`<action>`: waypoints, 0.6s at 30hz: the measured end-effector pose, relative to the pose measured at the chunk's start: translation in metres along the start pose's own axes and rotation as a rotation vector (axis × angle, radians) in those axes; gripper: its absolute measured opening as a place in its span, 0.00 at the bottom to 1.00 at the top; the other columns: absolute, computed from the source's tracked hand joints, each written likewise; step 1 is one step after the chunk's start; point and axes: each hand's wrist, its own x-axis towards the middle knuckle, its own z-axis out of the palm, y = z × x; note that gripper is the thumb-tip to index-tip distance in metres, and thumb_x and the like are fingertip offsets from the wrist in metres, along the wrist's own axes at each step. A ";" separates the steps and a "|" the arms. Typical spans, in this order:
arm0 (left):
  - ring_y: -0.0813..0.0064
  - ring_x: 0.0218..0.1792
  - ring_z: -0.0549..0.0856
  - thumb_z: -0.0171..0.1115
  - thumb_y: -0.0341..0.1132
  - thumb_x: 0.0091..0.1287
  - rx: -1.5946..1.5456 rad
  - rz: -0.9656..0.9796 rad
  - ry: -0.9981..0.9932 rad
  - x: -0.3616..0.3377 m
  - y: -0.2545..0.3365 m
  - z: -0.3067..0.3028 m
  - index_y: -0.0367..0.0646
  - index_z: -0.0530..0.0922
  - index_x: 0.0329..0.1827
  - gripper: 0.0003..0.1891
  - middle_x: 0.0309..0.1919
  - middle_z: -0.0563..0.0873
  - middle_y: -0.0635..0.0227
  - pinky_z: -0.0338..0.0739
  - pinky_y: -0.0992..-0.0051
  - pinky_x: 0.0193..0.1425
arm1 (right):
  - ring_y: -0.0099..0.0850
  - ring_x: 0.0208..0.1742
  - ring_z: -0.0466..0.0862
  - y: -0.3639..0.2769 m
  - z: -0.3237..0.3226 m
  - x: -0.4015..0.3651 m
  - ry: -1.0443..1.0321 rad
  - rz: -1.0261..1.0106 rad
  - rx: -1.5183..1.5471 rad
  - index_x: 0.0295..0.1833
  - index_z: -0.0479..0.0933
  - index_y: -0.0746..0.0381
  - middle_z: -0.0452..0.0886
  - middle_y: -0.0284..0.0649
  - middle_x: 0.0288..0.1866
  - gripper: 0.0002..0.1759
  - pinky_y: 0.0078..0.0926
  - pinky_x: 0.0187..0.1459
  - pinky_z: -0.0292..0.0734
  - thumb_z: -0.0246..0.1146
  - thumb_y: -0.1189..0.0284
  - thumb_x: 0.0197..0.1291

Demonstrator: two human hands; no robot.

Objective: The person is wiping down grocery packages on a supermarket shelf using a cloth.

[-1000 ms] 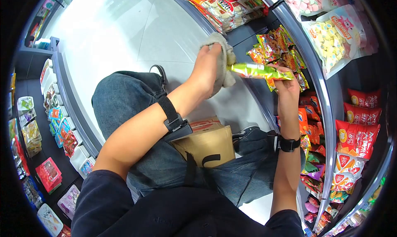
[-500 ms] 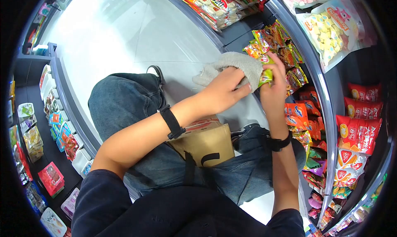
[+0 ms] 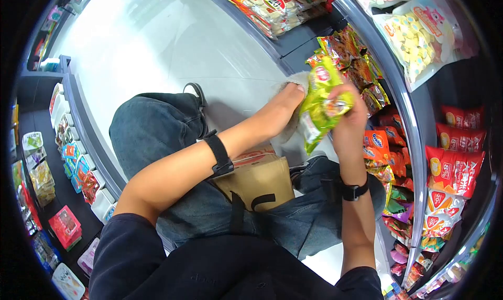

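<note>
Gripped a green snack packet [image 3: 320, 103] in the right hand [image 3: 348, 127], with fingers closed on its right edge, above the cardboard box [image 3: 259, 179] and slightly to the right of it. Held a grey cloth [image 3: 294, 81] in the left hand [image 3: 280, 109] against the back of the packet, also above the box, with the cloth mostly hidden behind the packet. Kept the box on the lap. Faced a shelf [image 3: 406, 117] of orange and red snack bags, right of the box.

The green packet [image 3: 319, 109] hides most of the grey cloth [image 3: 294, 79] at its ten o'clock; the packet's print is too blurred to read.
</note>
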 end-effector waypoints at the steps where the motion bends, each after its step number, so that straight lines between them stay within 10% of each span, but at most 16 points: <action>1: 0.74 0.56 0.73 0.36 0.46 0.82 0.001 -0.003 -0.013 0.000 0.006 0.000 0.37 0.70 0.61 0.22 0.53 0.76 0.61 0.66 0.71 0.65 | 0.35 0.68 0.75 0.001 0.009 0.002 -0.029 -0.054 -0.045 0.41 0.75 0.62 0.73 0.49 0.70 0.16 0.29 0.65 0.70 0.59 0.91 0.47; 7: 0.73 0.49 0.75 0.45 0.46 0.79 -0.003 -0.125 0.075 0.000 0.017 -0.008 0.40 0.73 0.59 0.19 0.49 0.76 0.66 0.68 0.72 0.58 | 0.54 0.68 0.76 0.006 0.023 -0.001 -0.049 -0.150 -0.277 0.40 0.76 0.65 0.72 0.59 0.69 0.12 0.34 0.62 0.73 0.56 0.91 0.53; 12: 0.69 0.70 0.70 0.43 0.53 0.79 0.146 -0.163 -0.084 -0.011 -0.006 -0.007 0.38 0.63 0.75 0.31 0.69 0.73 0.58 0.59 0.68 0.77 | 0.58 0.76 0.64 0.017 0.012 -0.005 0.148 -0.406 -0.548 0.47 0.72 0.70 0.73 0.59 0.67 0.15 0.47 0.75 0.61 0.59 0.87 0.50; 18: 0.77 0.61 0.75 0.49 0.46 0.77 0.008 -0.301 -0.097 -0.013 0.007 0.015 0.39 0.68 0.70 0.25 0.58 0.78 0.68 0.65 0.74 0.69 | 0.57 0.72 0.69 0.014 -0.009 -0.027 0.205 -0.431 -0.671 0.47 0.72 0.71 0.76 0.60 0.60 0.16 0.49 0.72 0.64 0.59 0.84 0.48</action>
